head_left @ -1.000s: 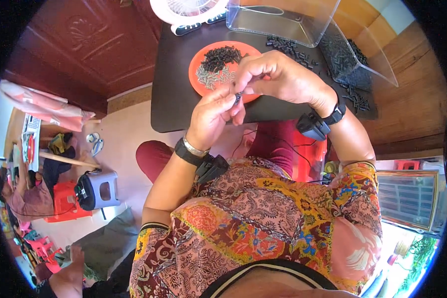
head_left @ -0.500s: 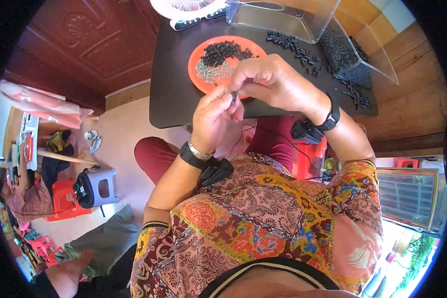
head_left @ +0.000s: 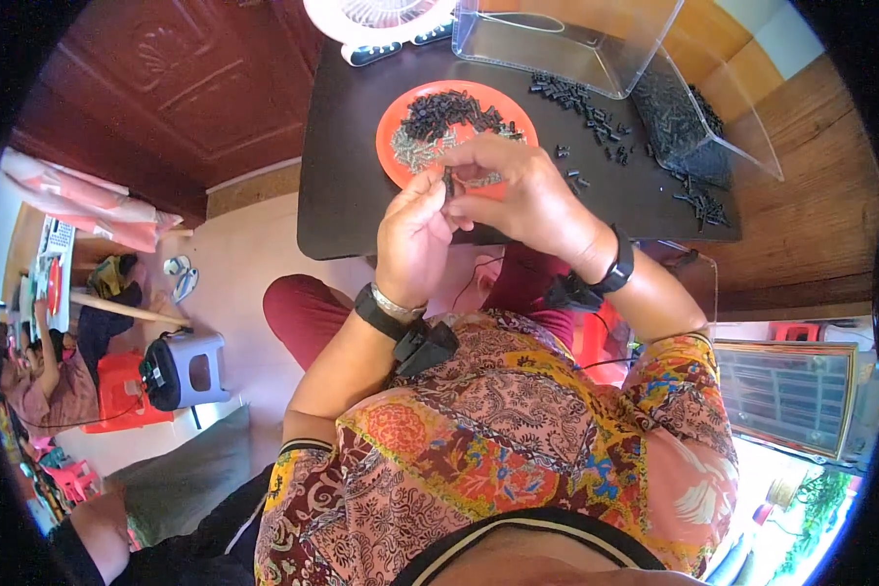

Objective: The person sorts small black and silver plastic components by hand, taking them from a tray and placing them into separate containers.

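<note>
And the right hand (head_left: 532, 200) has come in lower since the frame half a second ago, its wrist drawn back toward the body, thumb now dropped beneath the left fingertips, index finger arched above. With that shift, a small cluster of black pieces (head_left: 576, 181) comes into sight on the dark table (head_left: 347, 186), right of the plate, where the hand covered it. The left hand (head_left: 415, 230) stays almost put, pinching one small dark piece (head_left: 448, 182) upright between thumb and fingers, just above the plate's near edge. The right's fingers curl close around that piece; whether they grip it, I cannot tell. Now the count: two hands, one piece plainly held, one orange plate (head_left: 388, 146), and on it two heaps, black cylinders (head_left: 444, 112) behind, silvery pins (head_left: 415, 149) in front, too many to number. Beyond sit two clear bins, one at the back (head_left: 547, 63), the other at the right (head_left: 684, 127) with black pieces inside, plus one fan (head_left: 376, 12) at the far edge.
</note>
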{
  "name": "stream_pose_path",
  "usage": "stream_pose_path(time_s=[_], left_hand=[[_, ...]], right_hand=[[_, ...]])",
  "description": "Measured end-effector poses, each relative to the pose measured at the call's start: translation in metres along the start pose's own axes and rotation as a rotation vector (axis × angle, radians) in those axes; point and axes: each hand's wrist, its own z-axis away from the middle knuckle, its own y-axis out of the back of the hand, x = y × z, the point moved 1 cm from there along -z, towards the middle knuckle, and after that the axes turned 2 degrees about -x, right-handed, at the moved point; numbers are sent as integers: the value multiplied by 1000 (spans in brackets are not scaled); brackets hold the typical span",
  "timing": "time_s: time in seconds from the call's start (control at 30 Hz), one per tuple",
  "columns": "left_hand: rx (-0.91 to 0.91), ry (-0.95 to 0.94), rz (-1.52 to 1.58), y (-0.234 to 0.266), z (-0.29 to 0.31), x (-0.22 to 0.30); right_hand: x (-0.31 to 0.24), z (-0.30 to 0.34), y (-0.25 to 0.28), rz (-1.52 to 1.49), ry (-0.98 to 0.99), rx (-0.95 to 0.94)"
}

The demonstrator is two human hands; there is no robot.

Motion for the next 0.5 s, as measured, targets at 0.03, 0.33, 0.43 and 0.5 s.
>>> stream_pose_path(time_s=[0.03,0.33,0.43,0.5], left_hand=[[-3,-14,6,1,0,-3],[61,-110,47,-17,10,-6],[38,-119,93,-15,11,-9],[22,-129,119,-13,11,-9]], right_hand=[[2,1,-3,12,-21,24],[0,9,-13,213,135,152],[1,10,-13,118,85,123],[2,11,-13,20,72,140]])
